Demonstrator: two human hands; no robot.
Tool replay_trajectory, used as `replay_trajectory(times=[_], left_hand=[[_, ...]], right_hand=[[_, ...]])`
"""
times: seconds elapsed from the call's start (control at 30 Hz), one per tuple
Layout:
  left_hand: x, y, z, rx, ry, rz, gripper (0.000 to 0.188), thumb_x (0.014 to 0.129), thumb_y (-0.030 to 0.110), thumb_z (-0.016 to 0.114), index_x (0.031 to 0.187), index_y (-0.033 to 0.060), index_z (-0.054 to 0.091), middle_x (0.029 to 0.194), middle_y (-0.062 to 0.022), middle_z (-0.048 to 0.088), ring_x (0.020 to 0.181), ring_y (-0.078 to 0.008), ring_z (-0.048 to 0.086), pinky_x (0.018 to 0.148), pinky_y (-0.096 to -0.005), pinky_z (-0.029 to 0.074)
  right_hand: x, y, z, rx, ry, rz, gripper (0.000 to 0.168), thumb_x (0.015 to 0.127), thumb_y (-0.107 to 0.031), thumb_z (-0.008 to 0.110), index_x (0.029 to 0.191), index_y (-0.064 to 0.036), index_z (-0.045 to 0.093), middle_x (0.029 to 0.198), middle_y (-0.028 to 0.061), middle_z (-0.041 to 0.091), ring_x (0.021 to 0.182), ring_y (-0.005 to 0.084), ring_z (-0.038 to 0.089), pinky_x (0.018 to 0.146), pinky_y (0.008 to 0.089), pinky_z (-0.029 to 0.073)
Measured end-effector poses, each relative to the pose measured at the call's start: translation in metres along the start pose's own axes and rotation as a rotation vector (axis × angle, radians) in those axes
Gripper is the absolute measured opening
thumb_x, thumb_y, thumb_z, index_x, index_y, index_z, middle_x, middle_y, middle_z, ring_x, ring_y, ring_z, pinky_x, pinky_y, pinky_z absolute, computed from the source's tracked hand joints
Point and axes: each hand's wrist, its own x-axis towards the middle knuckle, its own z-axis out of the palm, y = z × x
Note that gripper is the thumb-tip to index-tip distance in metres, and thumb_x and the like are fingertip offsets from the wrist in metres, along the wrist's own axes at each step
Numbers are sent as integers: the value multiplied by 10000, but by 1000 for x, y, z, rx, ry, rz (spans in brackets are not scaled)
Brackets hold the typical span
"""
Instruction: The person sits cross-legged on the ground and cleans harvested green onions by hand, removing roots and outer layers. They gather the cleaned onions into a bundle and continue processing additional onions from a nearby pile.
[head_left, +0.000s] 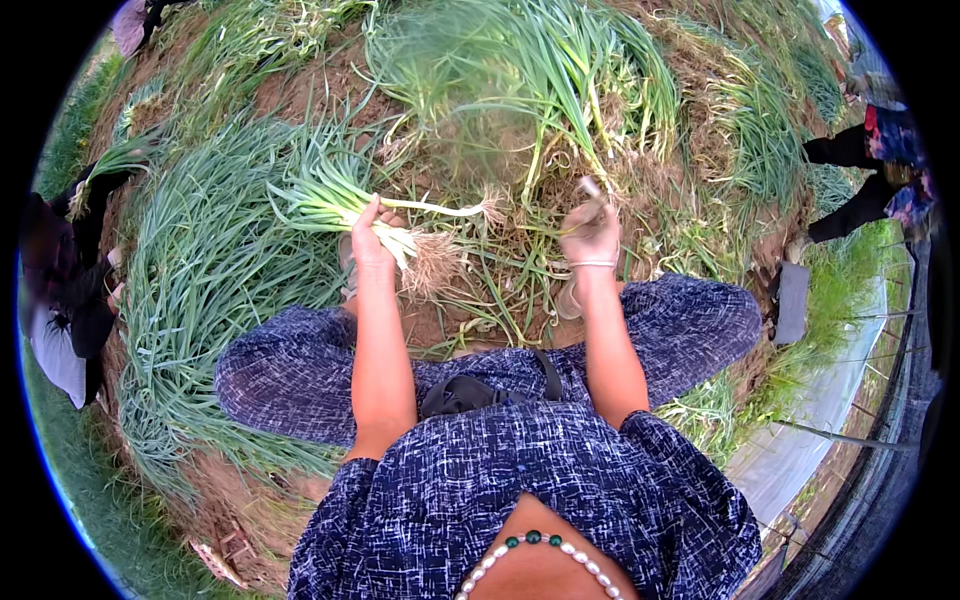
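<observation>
My left hand (373, 234) is closed around a bunch of green onions (337, 202), their leaves to the left and their pale roots hanging to the right. One stalk (442, 208) sticks out apart from the bunch, its root end towards the right. My right hand (591, 231), blurred and wearing a thin band at the wrist, is at the root end of a long green onion (581, 135) by the far pile. A small whitish patch shows at its fingertips. Blur hides whether the fingers grip the stalk.
Cut green onions (202, 300) lie thickly at the left. Another pile (645, 82) lies ahead, with more onions (757, 142) at the right. Loose leaves and bare soil (427, 322) lie between my feet. Other people (862, 172) are at the right and left edges. Plastic sheeting (780, 465) runs lower right.
</observation>
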Motion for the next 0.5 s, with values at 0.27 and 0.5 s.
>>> replay_trajectory(times=[0.27, 0.5], left_hand=[[-3, -33, -4, 144, -92, -124, 90, 850, 83, 603, 854, 54, 518, 654, -13, 486, 499, -97, 446, 444, -219, 370], [-13, -36, -8, 111, -118, -146, 278, 889, 142, 521, 1101, -38, 504, 1135, -188, 586, 999, -282, 592, 837, -363, 511]], right_hand=[[-21, 70, 26, -1727, -272, 452, 313, 896, -279, 566, 1018, 0, 640, 859, 62, 638, 806, 135, 586, 700, 256, 475], [-6, 78, 26, -1410, -1, 145, 214, 885, -181, 547, 926, 6, 643, 712, 55, 618, 577, 123, 527, 536, 286, 443]])
